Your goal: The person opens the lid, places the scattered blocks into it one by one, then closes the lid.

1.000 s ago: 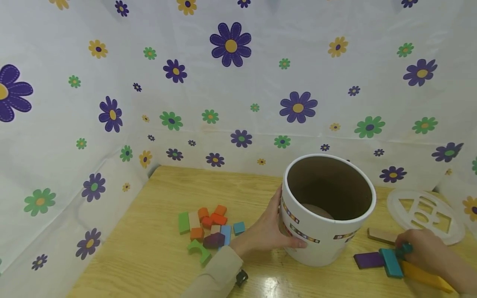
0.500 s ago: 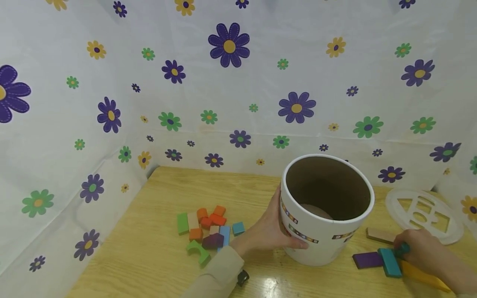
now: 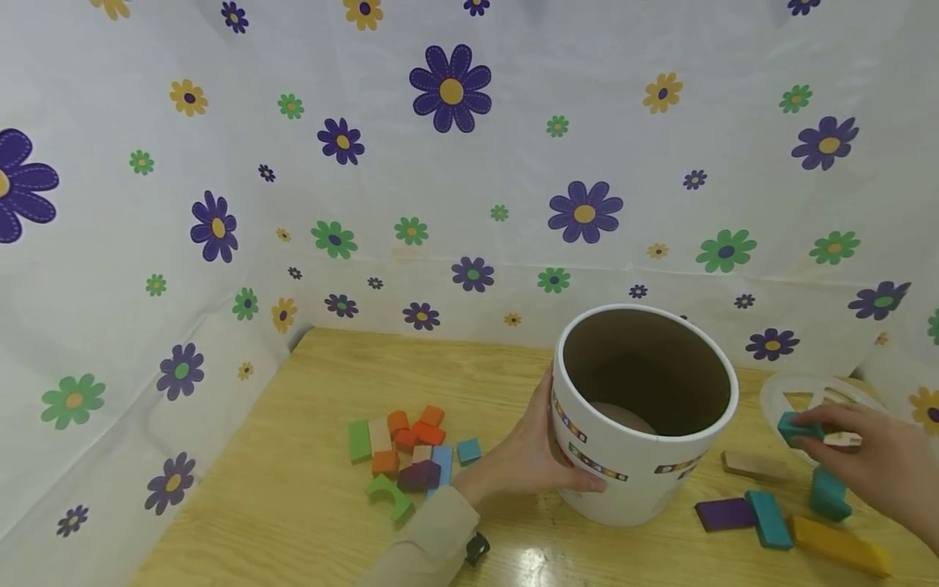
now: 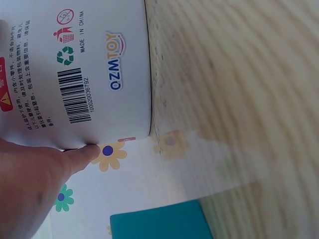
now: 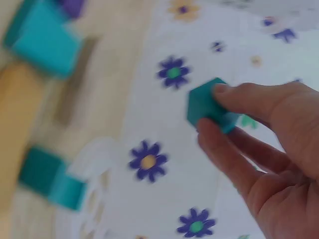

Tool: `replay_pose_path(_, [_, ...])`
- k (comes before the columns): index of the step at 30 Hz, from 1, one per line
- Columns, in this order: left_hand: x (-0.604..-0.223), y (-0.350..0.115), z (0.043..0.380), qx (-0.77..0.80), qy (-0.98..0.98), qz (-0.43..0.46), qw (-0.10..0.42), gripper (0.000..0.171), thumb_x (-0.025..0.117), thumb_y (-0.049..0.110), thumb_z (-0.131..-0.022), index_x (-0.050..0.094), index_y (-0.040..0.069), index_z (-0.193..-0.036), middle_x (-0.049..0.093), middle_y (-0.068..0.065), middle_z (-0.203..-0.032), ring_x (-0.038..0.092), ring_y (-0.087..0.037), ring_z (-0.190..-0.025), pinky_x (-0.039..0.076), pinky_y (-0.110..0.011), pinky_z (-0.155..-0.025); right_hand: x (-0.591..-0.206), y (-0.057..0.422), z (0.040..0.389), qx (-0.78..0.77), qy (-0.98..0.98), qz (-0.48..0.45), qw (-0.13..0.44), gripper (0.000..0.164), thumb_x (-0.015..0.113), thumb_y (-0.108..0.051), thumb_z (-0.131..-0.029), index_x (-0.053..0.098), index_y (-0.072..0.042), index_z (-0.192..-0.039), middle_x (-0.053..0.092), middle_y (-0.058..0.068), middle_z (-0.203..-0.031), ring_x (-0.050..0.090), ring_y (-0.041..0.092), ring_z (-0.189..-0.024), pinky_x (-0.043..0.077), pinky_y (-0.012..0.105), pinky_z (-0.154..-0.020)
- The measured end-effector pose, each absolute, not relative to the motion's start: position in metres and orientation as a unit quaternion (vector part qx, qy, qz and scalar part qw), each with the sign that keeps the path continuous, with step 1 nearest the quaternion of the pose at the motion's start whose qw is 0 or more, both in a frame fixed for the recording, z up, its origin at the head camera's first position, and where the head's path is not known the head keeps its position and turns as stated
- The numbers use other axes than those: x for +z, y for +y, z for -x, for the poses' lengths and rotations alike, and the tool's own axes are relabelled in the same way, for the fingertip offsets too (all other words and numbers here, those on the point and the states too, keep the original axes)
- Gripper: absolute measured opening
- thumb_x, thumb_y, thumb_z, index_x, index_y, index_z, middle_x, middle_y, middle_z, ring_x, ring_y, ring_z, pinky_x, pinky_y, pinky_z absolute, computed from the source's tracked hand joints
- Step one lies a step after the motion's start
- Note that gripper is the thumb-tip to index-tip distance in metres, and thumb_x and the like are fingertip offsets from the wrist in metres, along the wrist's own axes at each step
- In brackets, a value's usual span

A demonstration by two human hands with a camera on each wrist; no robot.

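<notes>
A white round bucket point(image 3: 645, 473) with a brown inside stands tilted toward the viewer on the table. My left hand point(image 3: 531, 456) holds it by its left side, the thumb lying across the printed front. In the left wrist view the bucket wall point(image 4: 117, 109) shows a barcode. My right hand point(image 3: 876, 456) is raised off the table at the right and pinches a small teal block point(image 3: 798, 429) between thumb and fingers. The right wrist view shows that block point(image 5: 205, 105) at the fingertips. Below lie a teal block point(image 3: 829, 493), a teal slab point(image 3: 769, 519) and a yellow block point(image 3: 841, 546).
A purple block point(image 3: 725, 514) and a bare wooden block point(image 3: 754, 465) lie right of the bucket. Behind the right hand is a white lid point(image 3: 778, 391) with cut-out shapes. Several coloured blocks, among them a green arch point(image 3: 392, 496), are gathered left of my left arm.
My right hand has risen from the table with the small teal block, moving up and right. Another teal block now shows where the hand was. The left hand and bucket have stayed put.
</notes>
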State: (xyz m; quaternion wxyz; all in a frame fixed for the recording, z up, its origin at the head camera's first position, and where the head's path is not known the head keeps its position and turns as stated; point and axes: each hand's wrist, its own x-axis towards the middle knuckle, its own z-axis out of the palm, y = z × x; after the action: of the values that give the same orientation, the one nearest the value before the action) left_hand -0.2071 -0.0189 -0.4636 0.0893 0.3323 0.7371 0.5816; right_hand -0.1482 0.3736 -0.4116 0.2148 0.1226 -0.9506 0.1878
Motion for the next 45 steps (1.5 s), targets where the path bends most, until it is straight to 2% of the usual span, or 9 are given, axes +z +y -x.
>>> replay_pose_path(2, [-0.463,-0.019,0.207,0.584,0.735,-0.334,0.089,0.145,0.098,0.020,-0.065,-0.008,0.042,-0.161,0.020,0.007,-0.167,0.031,-0.025,-0.152,0.024,-0.054,-0.127,-0.400,0.366,0.149,0.236,-0.930,-0.123,0.254,0.025,0.085,0.012,-0.072,0.075,-0.002,-0.090,0.066,-0.026,-0.097,0.051,-0.024,-0.082,0.046,-0.001,-0.059])
replay_pose_path(4, [-0.462,-0.020,0.208,0.583,0.734,-0.337,0.087,0.144,0.098,0.020,-0.065,-0.008,0.042,-0.161,0.020,0.006,-0.167,0.031,-0.025,-0.152,0.024,-0.053,-0.127,-0.387,0.359,0.150,0.286,-0.914,-0.109,0.268,0.019,0.079,0.012,-0.080,0.075,0.002,-0.097,0.054,-0.039,-0.102,0.041,-0.031,-0.093,0.042,-0.006,-0.067])
replay_pose_path(5, [-0.462,-0.020,0.208,0.582,0.735,-0.337,0.087,0.144,0.098,0.021,-0.066,-0.008,0.041,-0.162,0.020,0.006,-0.167,0.031,-0.026,-0.152,0.025,-0.053,-0.127,-0.380,0.355,0.151,0.305,-0.907,-0.102,0.272,0.017,0.076,0.010,-0.084,0.074,0.003,-0.100,0.048,-0.045,-0.104,0.043,-0.031,-0.096,0.042,-0.006,-0.070])
replay_pose_path(11, [-0.463,-0.020,0.208,0.581,0.737,-0.334,0.086,0.143,0.098,0.023,-0.066,-0.007,0.042,-0.161,0.021,0.006,-0.167,0.032,-0.025,-0.151,0.025,-0.054,-0.127,-0.347,0.330,0.153,0.360,-0.891,-0.075,0.268,0.020,0.069,0.000,-0.095,0.071,0.004,-0.114,0.053,-0.038,-0.112,0.049,-0.024,-0.104,0.043,-0.006,-0.078])
replay_pose_path(14, [-0.463,-0.019,0.207,0.582,0.736,-0.334,0.086,0.143,0.098,0.022,-0.066,-0.007,0.043,-0.161,0.021,0.006,-0.167,0.032,-0.023,-0.151,0.025,-0.054,-0.127,-0.335,0.314,0.154,0.381,-0.877,-0.109,0.273,0.023,0.070,0.007,-0.091,0.073,0.003,-0.114,0.059,-0.032,-0.113,0.055,-0.020,-0.104,0.047,-0.003,-0.079])
replay_pose_path(19, [-0.463,-0.019,0.206,0.585,0.734,-0.334,0.085,0.145,0.098,0.019,-0.065,-0.007,0.044,-0.161,0.022,0.007,-0.167,0.032,-0.022,-0.151,0.025,-0.052,-0.127,-0.322,0.291,0.158,0.396,-0.844,-0.214,0.292,0.040,0.073,0.027,-0.075,0.075,0.005,-0.108,0.068,-0.024,-0.112,0.067,-0.012,-0.097,0.054,0.006,-0.078])
replay_pose_path(23, [-0.462,-0.020,0.206,0.589,0.731,-0.335,0.084,0.145,0.098,0.018,-0.064,-0.006,0.044,-0.161,0.023,0.009,-0.166,0.033,-0.020,-0.151,0.025,-0.052,-0.127,-0.319,0.275,0.162,0.387,-0.832,-0.260,0.300,0.045,0.076,0.029,-0.069,0.076,0.003,-0.106,0.069,-0.020,-0.113,0.068,-0.010,-0.098,0.055,0.009,-0.078])
replay_pose_path(31, [-0.462,-0.021,0.205,0.584,0.736,-0.330,0.092,0.144,0.098,0.025,-0.067,-0.010,0.046,-0.160,0.016,0.017,-0.166,0.030,-0.016,-0.151,0.023,-0.055,-0.127,-0.321,0.258,0.168,0.417,-0.799,-0.319,0.293,0.049,0.076,0.033,-0.062,0.076,0.006,-0.103,0.072,-0.001,-0.110,0.071,-0.001,-0.098,0.058,0.013,-0.077])
replay_pose_path(45, [-0.464,-0.023,0.205,0.577,0.742,-0.328,0.093,0.140,0.096,0.026,-0.070,-0.010,0.047,-0.160,0.015,0.019,-0.166,0.028,-0.010,-0.150,0.023,-0.054,-0.128,-0.328,0.245,0.171,0.400,-0.810,-0.323,0.281,0.051,0.082,0.028,-0.061,0.076,0.000,-0.103,0.071,0.007,-0.107,0.069,-0.008,-0.098,0.058,0.013,-0.075])
